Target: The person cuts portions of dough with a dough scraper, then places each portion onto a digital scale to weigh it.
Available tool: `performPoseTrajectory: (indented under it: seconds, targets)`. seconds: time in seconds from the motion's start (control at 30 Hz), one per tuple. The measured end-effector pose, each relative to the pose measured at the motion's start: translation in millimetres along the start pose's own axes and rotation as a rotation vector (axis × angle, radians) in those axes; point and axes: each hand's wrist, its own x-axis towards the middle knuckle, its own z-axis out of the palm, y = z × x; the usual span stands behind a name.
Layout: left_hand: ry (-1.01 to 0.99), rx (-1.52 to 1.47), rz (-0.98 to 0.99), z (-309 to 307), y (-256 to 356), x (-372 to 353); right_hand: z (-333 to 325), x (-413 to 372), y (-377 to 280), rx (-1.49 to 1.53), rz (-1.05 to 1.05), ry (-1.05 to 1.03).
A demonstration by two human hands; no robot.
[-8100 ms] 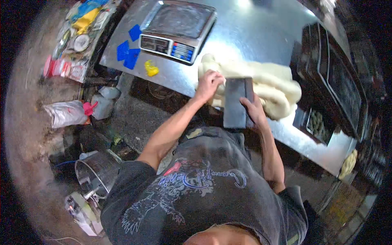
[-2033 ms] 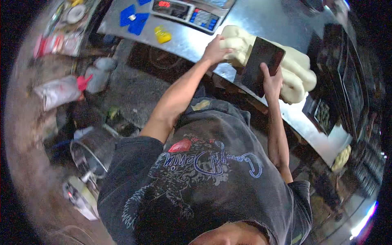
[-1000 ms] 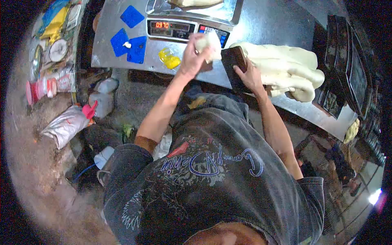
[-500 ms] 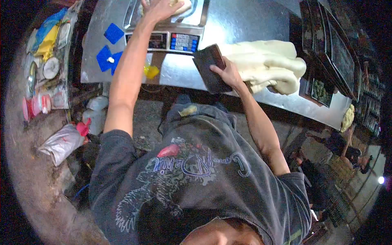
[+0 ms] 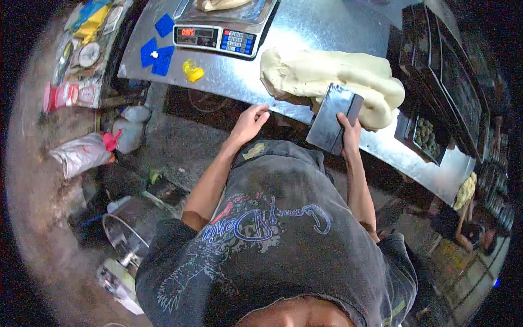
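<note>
My right hand [image 5: 350,132] grips a wide dough scraper [image 5: 328,122] by its dark handle, the metal blade facing up-left. The scraper is in front of a long, folded mass of pale dough [image 5: 327,71] on the metal table, overlapping its near side in view. Just off the table's front edge, my left hand [image 5: 249,126] has loosely bent fingers, a little apart, and nothing visible in them. A piece of dough [image 5: 223,4] lies on the tray of a digital scale [image 5: 215,39], whose red digits are lit.
Blue pieces [image 5: 155,54] and a yellow scrap [image 5: 192,71] lie left on the metal table [image 5: 305,32]. Dark trays [image 5: 436,71] stand at right. A side table [image 5: 81,60] holds dial scales; a white sack [image 5: 81,155] lies below. Another person [image 5: 471,234] is at far right.
My left hand has come back from the dough on the scale to the table's front edge. My right hand has moved right with the scraper and turned its blade.
</note>
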Motion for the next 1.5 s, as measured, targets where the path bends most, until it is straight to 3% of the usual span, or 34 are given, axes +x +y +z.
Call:
performPoseTrajectory:
  seconds: [0.17, 0.27, 0.3, 0.37, 0.43, 0.47, 0.57, 0.6, 0.7, 0.77, 0.8, 0.83, 0.9, 1.0, 1.13, 1.2, 1.23, 1.27, 1.3, 1.33, 1.37, 1.43, 1.5]
  targets:
    - [0.334, 0.071, 0.148, 7, 18, 62, 12, -19, -19, -0.139, -0.138, -0.081]
    - [0.289, 0.310, 0.109, 17, 27, 107, 30, -16, -30, -0.220, -0.197, -0.124]
    - [0.414, 0.407, 0.152, 34, 10, 120, 39, -17, -36, -0.224, -0.209, -0.144]
    - [0.366, 0.365, 0.080, 23, 25, 114, 57, -17, -49, -0.282, -0.216, -0.152]
    - [0.358, 0.335, 0.169, 11, 17, 114, 81, -14, -59, -0.266, -0.253, -0.139]
    - [0.343, 0.291, 0.182, 7, 15, 111, 93, -13, -65, -0.330, -0.370, -0.128]
    - [0.381, 0.155, 0.249, 1, 9, 96, 132, -5, -74, -0.563, -0.450, -0.058]
    - [0.305, 0.085, 0.194, -7, 22, 82, 143, 9, -56, -0.673, -0.541, -0.068]
    - [0.325, 0.010, 0.103, -8, 4, 76, 179, 7, -59, -0.869, -0.500, -0.143]
    - [0.283, -0.143, 0.191, -1, -40, 92, 194, 7, -68, -0.932, -0.460, -0.199]
    - [0.222, -0.141, 0.099, -9, -31, 90, 202, 10, -68, -0.976, -0.464, -0.194]
    - [0.195, 0.072, 0.074, -29, -3, 80, 209, 13, -69, -0.996, -0.468, -0.188]
    - [0.127, -0.077, -0.051, -33, -16, 89, 223, 20, -65, -1.030, -0.470, -0.172]
    - [0.107, -0.031, -0.009, -48, -28, 85, 248, 35, -45, -1.105, -0.415, -0.178]
    - [0.169, -0.209, -0.086, -100, -40, 74, 254, 40, -33, -1.121, -0.388, -0.139]
    - [0.215, -0.395, 0.013, -127, -29, 99, 244, 46, -44, -1.073, -0.358, -0.145]
    - [0.188, -0.366, 0.007, -157, 18, 109, 238, 56, -37, -1.067, -0.397, -0.151]
    - [0.327, -0.234, 0.162, -174, 41, 130, 235, 58, -41, -1.032, -0.344, -0.188]
    - [0.370, -0.502, 0.342, -181, 55, 162, 235, 59, -48, -0.994, -0.297, -0.225]
    - [0.432, -0.493, 0.464, -199, 83, 183, 236, 62, -53, -0.968, -0.290, -0.242]
    - [0.506, -0.416, 0.607, -215, 104, 206, 235, 63, -56, -0.947, -0.278, -0.260]
    - [0.627, -0.083, 0.713, -242, 119, 255, 227, 57, -58, -0.792, -0.231, -0.297]
    - [0.377, 0.228, 0.462, -270, 70, 356, 226, 56, -64, -0.511, -0.197, -0.321]
